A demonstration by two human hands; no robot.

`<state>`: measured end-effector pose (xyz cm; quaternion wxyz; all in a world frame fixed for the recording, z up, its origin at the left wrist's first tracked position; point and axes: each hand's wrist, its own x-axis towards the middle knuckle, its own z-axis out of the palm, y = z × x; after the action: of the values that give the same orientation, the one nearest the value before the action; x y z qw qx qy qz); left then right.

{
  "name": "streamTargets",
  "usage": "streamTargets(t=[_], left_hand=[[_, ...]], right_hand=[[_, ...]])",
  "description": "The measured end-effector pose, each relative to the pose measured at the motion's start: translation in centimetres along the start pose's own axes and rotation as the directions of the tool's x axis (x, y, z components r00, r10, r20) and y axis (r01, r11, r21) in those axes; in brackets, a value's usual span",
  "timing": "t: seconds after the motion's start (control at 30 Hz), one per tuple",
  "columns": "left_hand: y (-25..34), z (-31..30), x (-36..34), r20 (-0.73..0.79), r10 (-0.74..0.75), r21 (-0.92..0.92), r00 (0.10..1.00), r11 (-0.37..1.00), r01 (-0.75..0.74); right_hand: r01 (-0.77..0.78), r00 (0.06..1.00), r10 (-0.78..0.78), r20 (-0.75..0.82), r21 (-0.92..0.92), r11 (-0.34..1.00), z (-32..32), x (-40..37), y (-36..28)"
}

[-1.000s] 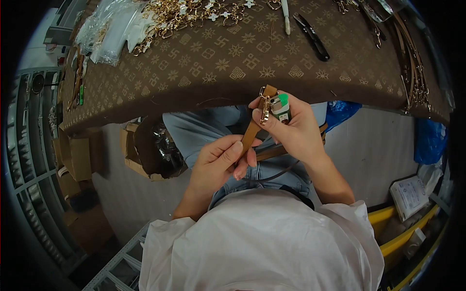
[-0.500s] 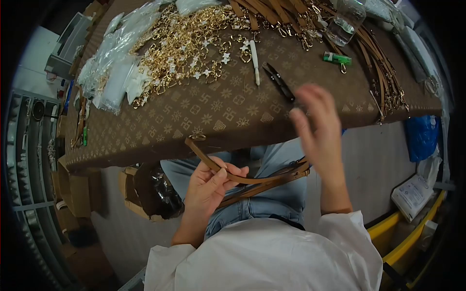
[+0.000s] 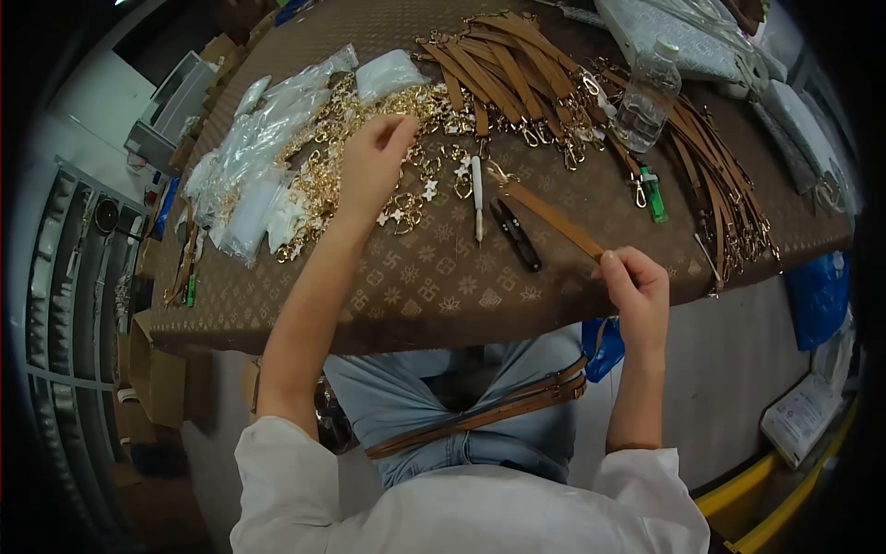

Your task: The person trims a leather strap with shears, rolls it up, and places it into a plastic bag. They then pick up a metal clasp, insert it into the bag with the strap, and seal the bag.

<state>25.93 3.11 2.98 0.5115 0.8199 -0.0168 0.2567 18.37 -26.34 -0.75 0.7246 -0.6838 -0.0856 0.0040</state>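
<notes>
My right hand [image 3: 637, 295] pinches one end of a brown leather strap [image 3: 554, 217], whose other end, with a gold metal ring, lies on the table near a white pen-like tool [image 3: 477, 198]. Just below that strap are black thread snips [image 3: 515, 235]. My left hand [image 3: 374, 166] is over the heap of gold clasps and white charms [image 3: 323, 157], its fingers curled together; whatever is between its fingertips is hidden or too small to name. More brown straps [image 3: 498, 411] lie across my lap.
A pile of brown straps with gold hooks [image 3: 508, 69] is at the back, another bundle [image 3: 715, 175] at right. Beside them are a clear plastic bottle [image 3: 649, 102] and a green lighter [image 3: 653, 194]. Plastic bags [image 3: 268, 129] cover the left. The tablecloth edge [image 3: 443, 337] borders my lap.
My left hand has gone from the strap up to the gold heap. My right hand, free before, now grips a strap stretched over the table on the right. The view has shifted slightly.
</notes>
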Motion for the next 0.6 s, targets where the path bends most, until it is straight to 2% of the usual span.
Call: streamTargets(t=[0.03, 0.1, 0.2, 0.3, 0.33, 0.4, 0.43, 0.47, 0.5, 0.53, 0.6], left_hand=[[-1.9, 1.1, 2.5, 0.036, 0.108, 0.263, 0.994, 0.958, -0.113], [-4.1, 4.0, 6.4, 0.062, -0.072, 0.388, 0.995, 0.921, 0.043], [-5.9, 8.1, 9.7, 0.074, -0.072, 0.591, 0.995, 0.807, 0.014], [-7.1, 10.1, 9.8, -0.004, -0.186, 0.657, 0.982, 0.740, 0.143], [-7.2, 10.1, 10.2, -0.005, -0.184, 0.657, 0.983, 0.740, 0.141], [-7.5, 9.1, 10.7, 0.024, -0.318, 0.630, 0.948, 0.741, 0.233], [-7.6, 8.0, 11.0, 0.022, -0.320, 0.633, 0.947, 0.738, 0.234], [-7.9, 6.7, 11.6, 0.062, -0.490, 0.366, 0.869, 0.822, 0.437], [-6.6, 5.9, 11.4, 0.157, -0.621, 0.072, 0.768, 0.783, 0.618], [-5.4, 5.0, 10.4, 0.152, -0.680, -0.177, 0.718, 0.695, 0.696], [-5.6, 0.8, 9.1, 0.408, -0.638, -0.302, 0.653, 0.581, 0.756]], right_hand=[[-0.087, 0.996, 0.088, -0.026, 0.016, 0.996, -0.4, 1.0, 0.9], [-0.075, 0.997, 0.073, -0.023, -0.085, 0.994, -0.4, 1.8, 1.5], [0.020, 0.997, -0.035, -0.073, -0.207, 0.978, 0.6, 1.7, 2.1], [0.081, 0.991, -0.105, -0.081, -0.263, 0.961, 0.8, 1.8, 2.5], [0.084, 0.992, -0.108, -0.065, -0.291, 0.953, 0.7, 1.8, 2.4], [0.085, 0.993, -0.105, -0.048, -0.314, 0.946, 0.7, 1.8, 2.5], [0.105, 0.989, -0.131, -0.066, -0.301, 0.948, 0.9, 1.8, 2.7], [0.127, 0.984, -0.157, -0.083, -0.291, 0.948, 0.9, 1.8, 2.7], [0.128, 0.984, -0.157, -0.080, -0.289, 0.949, 1.0, 1.8, 2.7], [0.126, 0.984, -0.157, -0.082, -0.295, 0.947, 0.9, 1.8, 2.6], [0.126, 0.984, -0.157, -0.080, -0.301, 0.945, 1.0, 1.7, 2.5]])
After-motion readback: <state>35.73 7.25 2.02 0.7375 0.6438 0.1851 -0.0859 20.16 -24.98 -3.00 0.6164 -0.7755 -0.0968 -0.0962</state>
